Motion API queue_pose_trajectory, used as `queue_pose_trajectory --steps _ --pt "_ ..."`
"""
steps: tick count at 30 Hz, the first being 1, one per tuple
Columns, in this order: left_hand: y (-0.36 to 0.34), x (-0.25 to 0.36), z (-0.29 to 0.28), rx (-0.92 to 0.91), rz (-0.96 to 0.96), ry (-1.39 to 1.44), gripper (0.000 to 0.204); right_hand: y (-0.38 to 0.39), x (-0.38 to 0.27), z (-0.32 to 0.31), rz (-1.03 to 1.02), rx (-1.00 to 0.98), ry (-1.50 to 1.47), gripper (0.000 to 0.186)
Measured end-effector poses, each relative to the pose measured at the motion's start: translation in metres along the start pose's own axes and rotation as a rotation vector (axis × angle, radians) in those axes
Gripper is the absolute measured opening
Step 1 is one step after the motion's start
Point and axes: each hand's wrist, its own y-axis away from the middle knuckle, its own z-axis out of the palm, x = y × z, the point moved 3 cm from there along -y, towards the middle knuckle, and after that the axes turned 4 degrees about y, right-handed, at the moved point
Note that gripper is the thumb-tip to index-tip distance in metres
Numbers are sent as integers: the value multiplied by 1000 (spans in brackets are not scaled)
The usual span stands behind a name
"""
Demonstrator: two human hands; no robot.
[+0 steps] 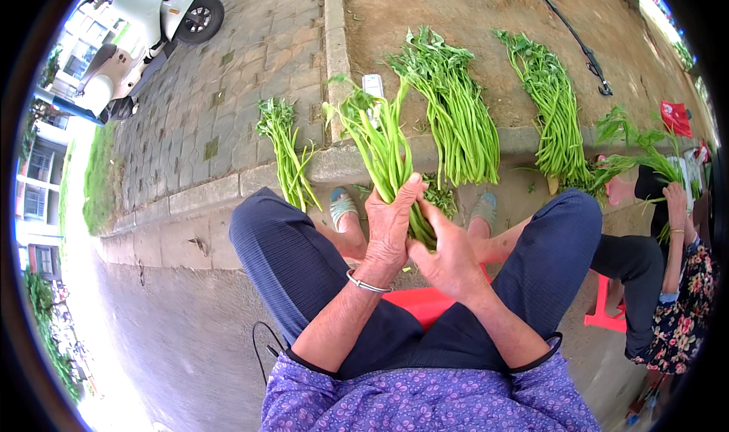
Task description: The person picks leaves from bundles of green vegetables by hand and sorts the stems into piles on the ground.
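Between my knees, a bunch of water spinach (pixel 386 147) stands tilted, its leafy tops away from me. My left hand (pixel 389 223) is closed around its stems. At the lower ends, my right hand (pixel 453 256) grips the same bunch with curled fingers, which are partly hidden. Beyond my hands lie a large pile of water spinach (pixel 462 121), a second pile (pixel 554 113) to its right and a smaller bundle (pixel 285 155) on the left. Loose leaves (pixel 440 198) lie on the ground between my feet.
A stone kerb (pixel 254 178) runs across in front of me. Behind the bunch lies a pale flat object (pixel 372 85). At right, a seated co-worker's hand (pixel 675 204) holds greens near a red stool (pixel 605 310). A scooter (pixel 144 37) stands far left; a black pole (pixel 569 33) lies far right.
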Motion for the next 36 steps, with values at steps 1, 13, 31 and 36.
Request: queue_pose_trajectory --steps 1,13,31,36 --pt "3 1 5 9 -33 18 17 -4 5 0 25 -5 8 55" --pt "4 -37 0 -184 -115 -340 41 -5 44 -9 380 -104 -379 17" --pt "-11 -50 -38 -96 -291 -75 22 -3 59 -50 532 -23 -989 42" --pt "-16 -47 -41 -51 -258 -61 18 -3 63 -52 518 -62 -1063 42"
